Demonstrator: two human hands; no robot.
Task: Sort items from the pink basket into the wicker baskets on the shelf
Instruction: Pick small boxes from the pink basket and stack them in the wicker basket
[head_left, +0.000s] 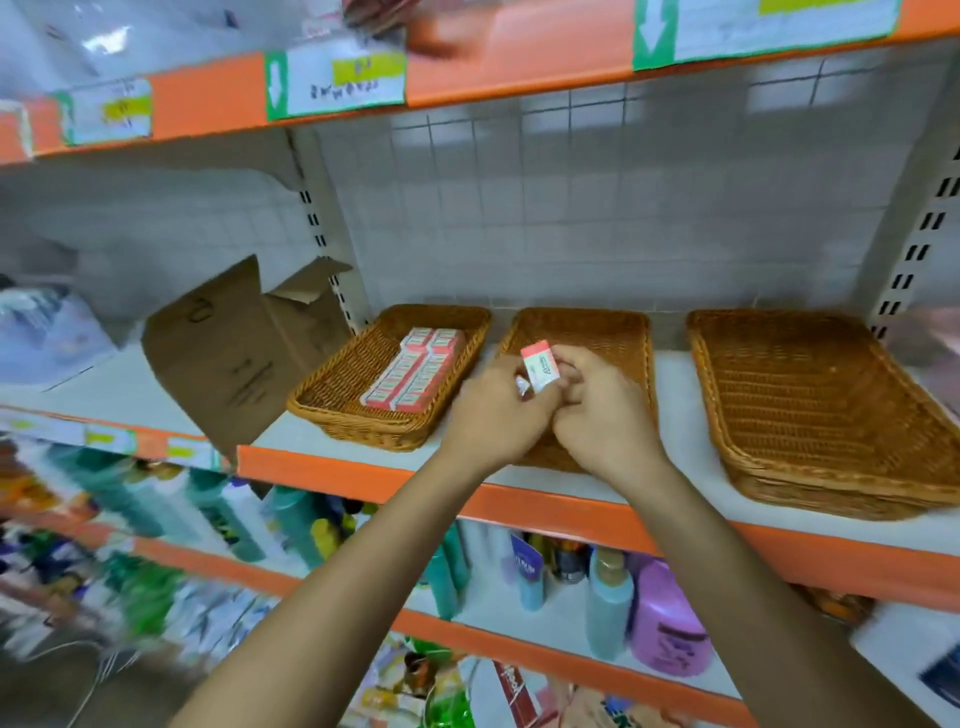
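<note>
We find the small box (540, 366) held up between both hands, above the near-left part of the middle wicker basket (613, 332) and clear of its floor. The left hand (493, 415) and right hand (602, 415) are pressed together. The fingers (569, 371) of both are curled in and clamped on the box's lower half. A white scrap at the left fingertips may be a second item; we cannot tell.

The box's long axis runs near to far, tilted slightly, pink end far and raised. The left wicker basket (337, 384) lies just left of the hands, and the left hand is nearer to it. The packed boxes (415, 374) there lie flat in rows, angled from near-left to far-right.

The box is small and rectangular. It is white with dark print and a pink band at one end, close in colouring to the packed boxes. We judge it belongs with them, which would call for a short move left and a turn to match their rows. The right wicker basket (810, 395) sits well apart on the shelf (675, 379).
</note>
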